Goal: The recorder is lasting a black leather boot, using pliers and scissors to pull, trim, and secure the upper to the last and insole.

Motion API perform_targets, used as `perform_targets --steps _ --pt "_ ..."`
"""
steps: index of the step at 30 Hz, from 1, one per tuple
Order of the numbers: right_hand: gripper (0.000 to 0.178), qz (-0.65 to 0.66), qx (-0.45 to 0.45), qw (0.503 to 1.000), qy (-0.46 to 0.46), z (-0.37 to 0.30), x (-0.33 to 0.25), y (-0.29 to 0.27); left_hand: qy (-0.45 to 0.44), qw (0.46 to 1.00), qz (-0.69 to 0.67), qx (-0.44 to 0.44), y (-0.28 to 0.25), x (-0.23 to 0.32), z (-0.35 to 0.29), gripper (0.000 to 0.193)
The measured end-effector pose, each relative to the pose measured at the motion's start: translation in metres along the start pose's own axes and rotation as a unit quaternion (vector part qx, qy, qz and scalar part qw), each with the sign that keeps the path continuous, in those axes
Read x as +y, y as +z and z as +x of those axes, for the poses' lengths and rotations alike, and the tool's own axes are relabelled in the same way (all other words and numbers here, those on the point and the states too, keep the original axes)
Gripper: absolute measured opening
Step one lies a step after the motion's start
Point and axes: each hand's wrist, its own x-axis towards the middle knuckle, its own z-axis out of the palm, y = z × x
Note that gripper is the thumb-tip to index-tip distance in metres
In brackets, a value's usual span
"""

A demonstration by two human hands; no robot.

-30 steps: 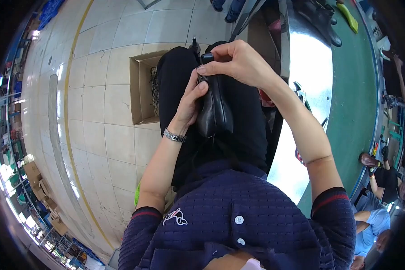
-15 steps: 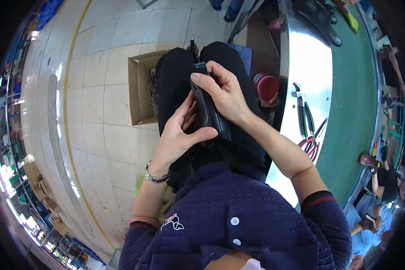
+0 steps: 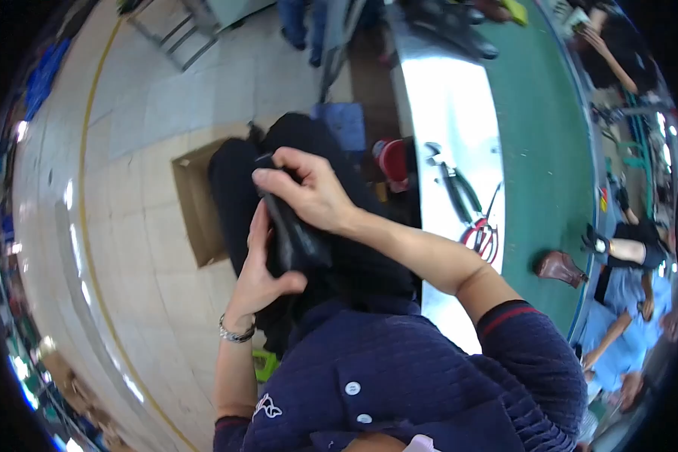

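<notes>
Gripping a black shoe [image 3: 294,241], seemingly, both hands closed: left hand [image 3: 260,275], right hand [image 3: 309,192].

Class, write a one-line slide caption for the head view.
Seated person's left hand and right hand grip a black shoe over the lap, beside a metal workbench.

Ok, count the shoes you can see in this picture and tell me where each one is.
2. A black shoe is held over the lap by the left hand and right hand; a brown shoe lies on the green conveyor belt. Others may be hidden.
</notes>
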Motion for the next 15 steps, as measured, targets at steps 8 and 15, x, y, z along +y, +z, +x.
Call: perform_targets --steps 8,15 --pt "0.034 0.030 0.093 0.995 -0.036 0.014 -0.013 -0.019 0.016 0.996 0.069 0.054 0.013 -0.025 0.027 0.117" --pt "0.035 0.032 0.029 0.990 0.135 0.084 -0.022 -0.037 -0.077 0.987 -0.119 0.072 -0.002 0.062 0.032 0.080"
